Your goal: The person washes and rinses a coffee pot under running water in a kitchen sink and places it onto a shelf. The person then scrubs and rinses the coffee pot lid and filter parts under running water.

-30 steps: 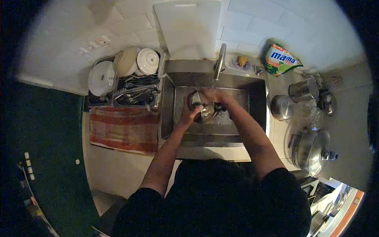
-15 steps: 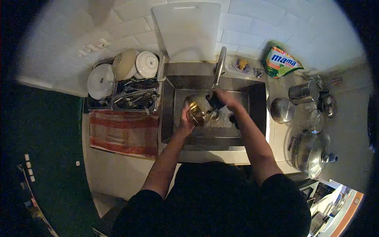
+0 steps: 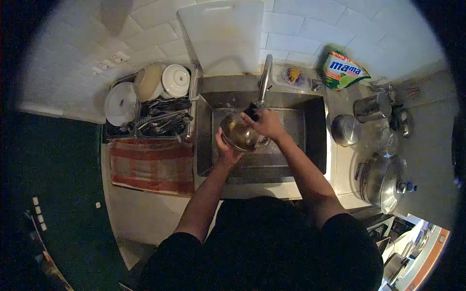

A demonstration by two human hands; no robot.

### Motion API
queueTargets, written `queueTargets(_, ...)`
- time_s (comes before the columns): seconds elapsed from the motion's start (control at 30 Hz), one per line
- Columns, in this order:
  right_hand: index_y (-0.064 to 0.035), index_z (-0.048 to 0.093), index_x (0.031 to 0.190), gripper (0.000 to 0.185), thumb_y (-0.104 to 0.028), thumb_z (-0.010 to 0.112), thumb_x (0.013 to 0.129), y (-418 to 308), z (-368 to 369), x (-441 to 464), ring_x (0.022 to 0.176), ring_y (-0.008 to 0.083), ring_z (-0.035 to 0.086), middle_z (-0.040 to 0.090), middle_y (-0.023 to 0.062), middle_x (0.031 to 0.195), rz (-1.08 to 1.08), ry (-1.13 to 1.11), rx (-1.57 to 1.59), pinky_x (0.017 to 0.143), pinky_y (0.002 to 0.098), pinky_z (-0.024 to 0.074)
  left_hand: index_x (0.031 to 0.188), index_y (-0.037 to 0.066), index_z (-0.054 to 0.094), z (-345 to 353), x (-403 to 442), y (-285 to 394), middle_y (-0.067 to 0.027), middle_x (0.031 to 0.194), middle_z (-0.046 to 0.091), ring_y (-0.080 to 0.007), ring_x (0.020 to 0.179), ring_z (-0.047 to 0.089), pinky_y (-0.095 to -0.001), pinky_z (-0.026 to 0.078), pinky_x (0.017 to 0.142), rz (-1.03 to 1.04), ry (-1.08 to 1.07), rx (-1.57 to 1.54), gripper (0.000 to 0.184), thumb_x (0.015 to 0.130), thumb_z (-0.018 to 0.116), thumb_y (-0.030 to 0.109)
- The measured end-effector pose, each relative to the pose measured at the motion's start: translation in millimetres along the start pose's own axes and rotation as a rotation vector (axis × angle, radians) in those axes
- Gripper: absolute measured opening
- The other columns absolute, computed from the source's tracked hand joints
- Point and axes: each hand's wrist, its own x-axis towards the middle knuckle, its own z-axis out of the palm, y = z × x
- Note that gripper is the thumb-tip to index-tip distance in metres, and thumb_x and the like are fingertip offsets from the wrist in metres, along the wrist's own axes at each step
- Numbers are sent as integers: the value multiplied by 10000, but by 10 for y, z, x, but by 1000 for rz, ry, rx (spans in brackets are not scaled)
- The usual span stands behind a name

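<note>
A shiny, rounded metal bowl (image 3: 236,132) is tilted over the sink (image 3: 310,143). My left hand (image 3: 229,151) grips its lower left rim, fingers underneath and thumb along the side. My right hand (image 3: 268,123) is closed around a small black object (image 3: 251,111) at the bowl's upper right edge, just below the faucet (image 3: 266,80). Whether that object is a spray head joined to the faucet or a loose scrubber, I cannot tell. Part of it is hidden by my fingers.
Left stands a dish rack (image 3: 162,119) with plates and cutlery, above a red striped cloth (image 3: 150,165). Right of the sink are a small pot (image 3: 346,130), a metal canister (image 3: 371,107) and a large lidded pot (image 3: 383,184). A detergent pouch (image 3: 343,72) leans behind.
The bowl has turned so more of its rounded surface faces up. My right hand and the black object have moved left, closer to the bowl. The view has shifted slightly.
</note>
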Motion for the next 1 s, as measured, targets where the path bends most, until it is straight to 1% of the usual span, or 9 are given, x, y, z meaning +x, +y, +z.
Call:
queueTargets(0.1, -6, 755, 950, 554, -556, 691, 963, 148, -20, 142, 747, 386, 741, 742, 233, 816, 136, -228, 120, 698, 453, 569, 1542, 127, 462, 19, -50, 39, -140, 1515, 542, -371, 1360, 563, -586, 477, 1114, -40, -18, 50, 840, 963, 409, 733)
queueTargets(0.23, -20, 758, 981, 514, -526, 670, 989, 275, 183, 40, 776, 371, 728, 732, 202, 778, -133, 21, 32, 857, 467, 532, 1559, 112, 435, -69, 50, 9, -152, 1511, 533, -347, 1359, 564, -526, 491, 1116, 101, -35, -5, 688, 1057, 387, 580)
queueTargets(0.33, -40, 758, 993, 451, -481, 666, 1000, 74, 204, -80, 829, 358, 725, 733, 178, 778, -155, 91, -50, 1022, 485, 442, 1562, 117, 438, -182, 254, -26, -134, 1500, 544, -325, 1385, 537, -479, 457, 1150, 453, 121, 354, 531, 1119, 337, 393)
queueTargets(0.4, -60, 758, 988, 397, -447, 671, 1001, -93, 191, -159, 885, 350, 724, 736, 164, 793, -156, 82, -112, 1104, 499, 363, 1540, 102, 472, -616, 545, -7, -128, 1490, 561, -306, 1400, 522, -465, 426, 1173, 447, 187, 384, 483, 1131, 313, 304)
queueTargets(0.43, -69, 757, 989, 379, -438, 675, 998, -70, 241, -169, 903, 346, 722, 739, 157, 802, -179, 109, -136, 1108, 505, 357, 1529, 94, 489, -764, 630, -9, -125, 1485, 570, -297, 1407, 515, -458, 411, 1184, 443, 219, 399, 465, 1138, 301, 259)
queueTargets(0.53, -88, 754, 996, 330, -410, 684, 989, -2, 343, -194, 942, 338, 716, 745, 138, 822, -266, 184, -193, 1113, 517, 347, 1474, 61, 551, -258, 426, 29, -146, 1479, 588, -316, 1399, 528, -456, 387, 1196, 694, 372, 1231, 434, 1120, 352, 215)
queueTargets(0.7, -88, 737, 1060, 263, -334, 692, 980, 141, 445, -200, 908, 330, 722, 748, 126, 843, -331, 294, -183, 1093, 508, 358, 1400, 41, 614, 57, 536, 130, -198, 1435, 615, -384, 1362, 552, -474, 398, 1184, 708, 171, 1560, 390, 1049, 461, 113)
queueTargets(0.83, -80, 715, 1101, 235, -259, 704, 950, 172, 363, -214, 911, 318, 722, 752, 129, 901, -267, 282, -181, 1064, 491, 371, 1312, 25, 669, 529, 500, 207, -199, 1357, 664, -397, 1302, 596, -505, 442, 1132, 1039, -18, 1833, 347, 1001, 521, 62)
queueTargets(1.0, -51, 727, 1004, 183, -224, 686, 958, 198, 234, -283, 897, 361, 708, 736, 166, 875, -152, 415, 12, 982, 472, 399, 1226, 14, 696, 787, 562, 214, -186, 1271, 702, -404, 1188, 653, -515, 482, 1071, 1096, -125, 1993, 311, 958, 606, 143)
